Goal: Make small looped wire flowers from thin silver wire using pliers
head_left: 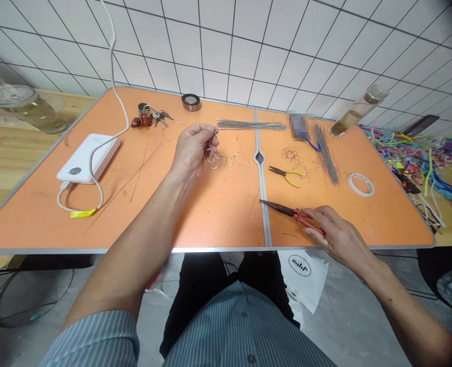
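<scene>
Left hand (195, 149): grip closed on one end of a looped wire piece (226, 162), held above the orange counter (210, 219). Right hand (335, 233): grip around the red handles of long-nose pliers (293, 213); yellow-handled pliers (286, 176) beyond.

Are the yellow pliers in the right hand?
No, the right hand is on the red-handled pliers, while the yellow pliers lie on the orange table above them.
</scene>
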The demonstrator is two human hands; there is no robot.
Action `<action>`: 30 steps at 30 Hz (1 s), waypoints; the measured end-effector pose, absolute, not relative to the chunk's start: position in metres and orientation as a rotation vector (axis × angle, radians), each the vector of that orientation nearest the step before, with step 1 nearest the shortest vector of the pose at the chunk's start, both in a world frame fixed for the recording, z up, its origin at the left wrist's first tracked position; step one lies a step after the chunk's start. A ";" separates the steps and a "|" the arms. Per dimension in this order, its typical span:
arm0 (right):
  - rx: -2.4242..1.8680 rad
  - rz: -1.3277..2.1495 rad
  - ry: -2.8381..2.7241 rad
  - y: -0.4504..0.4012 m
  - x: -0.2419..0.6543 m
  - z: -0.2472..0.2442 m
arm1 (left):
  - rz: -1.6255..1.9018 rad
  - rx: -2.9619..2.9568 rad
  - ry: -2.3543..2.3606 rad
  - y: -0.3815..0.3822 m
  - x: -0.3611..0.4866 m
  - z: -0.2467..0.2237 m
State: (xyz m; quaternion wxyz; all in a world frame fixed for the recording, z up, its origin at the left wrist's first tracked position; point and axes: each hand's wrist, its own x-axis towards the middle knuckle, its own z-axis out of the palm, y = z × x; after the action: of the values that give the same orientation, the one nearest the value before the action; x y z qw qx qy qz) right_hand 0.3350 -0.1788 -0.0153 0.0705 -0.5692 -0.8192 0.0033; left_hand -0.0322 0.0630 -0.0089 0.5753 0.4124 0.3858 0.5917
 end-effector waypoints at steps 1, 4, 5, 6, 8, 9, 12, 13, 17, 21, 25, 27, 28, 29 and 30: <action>-1.673 0.009 -2.506 -0.180 0.334 -0.016 | 1.386 0.963 0.905 0.063 -0.032 -0.009; -1.561 -0.005 -2.609 -0.180 0.327 -0.020 | 1.385 0.945 0.917 0.061 -0.031 -0.008; -1.526 -0.019 -2.632 -0.179 0.325 -0.022 | 1.381 0.938 0.922 0.061 -0.031 -0.008; -1.496 -0.030 -2.655 -0.178 0.323 -0.023 | 1.378 0.932 0.924 0.061 -0.031 -0.008; -1.447 -0.063 -2.696 -0.177 0.321 -0.024 | 1.379 0.929 0.921 0.061 -0.031 -0.009; -1.438 -0.083 -2.710 -0.178 0.322 -0.025 | 1.382 0.931 0.917 0.061 -0.032 -0.009; -1.485 -0.179 -2.700 -0.182 0.331 -0.024 | 1.384 0.944 0.911 0.062 -0.032 -0.010; -1.515 -0.214 -2.685 -0.183 0.335 -0.023 | 1.379 0.946 0.912 0.061 -0.032 -0.010; -1.620 -0.340 -2.651 -0.180 0.339 -0.023 | 1.366 0.942 0.909 0.060 -0.031 -0.010; -1.693 -0.322 -2.641 -0.150 0.306 -0.027 | 1.364 0.950 0.919 0.061 -0.032 -0.011; -1.485 -0.206 -2.696 -0.120 0.261 -0.040 | 1.359 0.958 0.949 0.065 -0.033 -0.017; -1.303 -0.127 -2.713 -0.114 0.250 -0.046 | 1.355 0.959 0.957 0.064 -0.031 -0.019; -1.247 -0.093 -2.704 -0.112 0.248 -0.048 | 1.351 0.966 0.953 0.063 -0.030 -0.019; -1.217 -0.064 -2.687 -0.110 0.250 -0.047 | 1.341 0.984 0.939 0.061 -0.029 -0.019; -1.185 -0.032 -2.684 -0.106 0.254 -0.046 | 1.329 1.001 0.932 0.059 -0.027 -0.019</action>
State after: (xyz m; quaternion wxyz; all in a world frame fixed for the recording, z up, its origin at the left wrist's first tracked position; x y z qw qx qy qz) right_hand 0.2542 -0.1060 -0.0456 0.1035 -0.4017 -0.9098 -0.0108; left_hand -0.0271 0.0592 -0.0190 0.5789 0.4280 0.3984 0.5684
